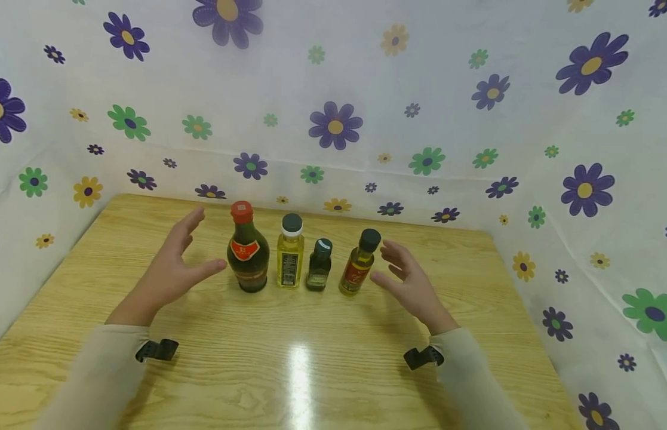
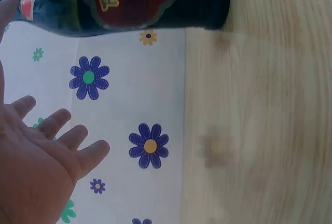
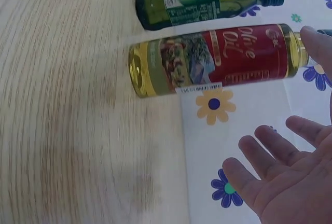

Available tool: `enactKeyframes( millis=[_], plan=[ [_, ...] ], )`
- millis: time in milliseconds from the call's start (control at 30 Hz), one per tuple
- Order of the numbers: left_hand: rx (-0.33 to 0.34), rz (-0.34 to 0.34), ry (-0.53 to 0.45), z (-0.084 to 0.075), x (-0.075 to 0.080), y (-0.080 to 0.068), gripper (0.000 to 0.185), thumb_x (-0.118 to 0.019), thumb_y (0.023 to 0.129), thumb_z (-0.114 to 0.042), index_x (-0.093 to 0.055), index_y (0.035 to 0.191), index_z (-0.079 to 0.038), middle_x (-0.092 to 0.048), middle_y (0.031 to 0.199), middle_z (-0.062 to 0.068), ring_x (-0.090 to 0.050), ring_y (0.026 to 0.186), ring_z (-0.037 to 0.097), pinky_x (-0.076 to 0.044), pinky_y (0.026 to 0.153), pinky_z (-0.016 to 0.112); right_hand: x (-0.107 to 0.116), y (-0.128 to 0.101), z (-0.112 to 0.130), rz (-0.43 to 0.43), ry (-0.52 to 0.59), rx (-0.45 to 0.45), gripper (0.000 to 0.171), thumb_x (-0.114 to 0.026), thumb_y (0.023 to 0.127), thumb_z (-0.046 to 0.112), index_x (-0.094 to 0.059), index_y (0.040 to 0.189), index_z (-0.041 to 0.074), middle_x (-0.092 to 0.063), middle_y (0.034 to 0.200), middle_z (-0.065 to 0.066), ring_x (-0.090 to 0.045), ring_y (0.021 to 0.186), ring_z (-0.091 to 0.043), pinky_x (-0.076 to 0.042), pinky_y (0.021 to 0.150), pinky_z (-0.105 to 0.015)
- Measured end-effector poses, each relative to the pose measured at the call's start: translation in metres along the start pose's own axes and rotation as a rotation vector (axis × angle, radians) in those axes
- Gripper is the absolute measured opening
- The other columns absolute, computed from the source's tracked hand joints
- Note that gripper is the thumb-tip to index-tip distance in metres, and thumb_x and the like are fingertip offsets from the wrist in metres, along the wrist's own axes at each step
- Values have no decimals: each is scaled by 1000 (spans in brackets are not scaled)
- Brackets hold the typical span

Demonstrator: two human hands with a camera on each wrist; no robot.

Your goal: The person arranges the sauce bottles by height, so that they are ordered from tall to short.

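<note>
Your left hand [image 1: 174, 266] has its thumb and fingers spread apart, and just to its right stands the red-capped dark green glass bottle [image 1: 249, 263], upright, its contents hidden by the glass; you cannot tell whether the thumb touches it. Your right hand [image 1: 411, 286] also keeps thumb and fingers apart, its thumb just beside the red-labelled "Olive Oil" bottle [image 1: 357, 269], which stands upright to that hand's left, with clear yellow oil inside and a dark cap on; contact there cannot be told either. Between your 2 hands stand 2 more capped bottles: the clear glass bottle [image 1: 289, 260] of yellow oil, nearer your left hand, and the small dark green glass bottle [image 1: 318, 272], nearer your right, its fill level unclear. All 4 stand on the wooden table [image 1: 231, 382].
</note>
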State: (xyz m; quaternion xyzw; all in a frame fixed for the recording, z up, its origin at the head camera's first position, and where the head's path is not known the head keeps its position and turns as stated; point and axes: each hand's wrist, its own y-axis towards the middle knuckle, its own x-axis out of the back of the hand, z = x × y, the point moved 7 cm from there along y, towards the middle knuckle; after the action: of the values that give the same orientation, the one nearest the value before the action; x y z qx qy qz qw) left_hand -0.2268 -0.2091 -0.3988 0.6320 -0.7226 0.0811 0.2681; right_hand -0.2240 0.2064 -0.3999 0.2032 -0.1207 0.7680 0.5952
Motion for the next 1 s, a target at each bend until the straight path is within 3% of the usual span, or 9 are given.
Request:
enactKeyframes(
  millis=[233,467,600,833,1000],
  plan=[
    [3,3,-54,-4,-18,0,99,-79,79,-23,-13,152,-32,-20,155,-2,-20,142,23,-22,112,54,-17,0,16,14,46,30,63,-68,89,20,-37,143,13,-44,141,-9,-42,131,-29,-33,108,-52],
    [7,-9,-123,-39,-28,-5,91,-77,80,-14,-20,151,-12,-27,151,13,-27,138,34,-26,109,57,-23,1,15,-17,141,69,56,-67,89,17,-42,139,13,-48,137,-9,-45,128,-27,-37,105,-51],
    [1,-27,-171,-41,-32,-5,87,-76,81,-12,-22,149,-9,-31,148,16,-32,135,37,-29,108,57,-25,2,16,-45,177,87,54,-66,90,15,-44,138,12,-49,134,-10,-48,125,-26,-42,102,-45],
    [27,-39,-199,-40,-39,-5,86,-76,81,-15,-24,149,-10,-35,145,14,-35,133,34,-30,107,57,-29,3,16,-92,183,104,48,-64,91,12,-46,135,8,-53,128,-11,-51,121,-25,-46,99,-35],
    [45,-39,-196,-35,-44,-4,85,-77,81,-18,-25,149,-17,-35,146,11,-36,133,32,-31,107,57,-30,9,0,-124,204,116,45,-64,91,14,-49,133,12,-54,128,-9,-53,119,-22,-46,99,-33]
  ],
)
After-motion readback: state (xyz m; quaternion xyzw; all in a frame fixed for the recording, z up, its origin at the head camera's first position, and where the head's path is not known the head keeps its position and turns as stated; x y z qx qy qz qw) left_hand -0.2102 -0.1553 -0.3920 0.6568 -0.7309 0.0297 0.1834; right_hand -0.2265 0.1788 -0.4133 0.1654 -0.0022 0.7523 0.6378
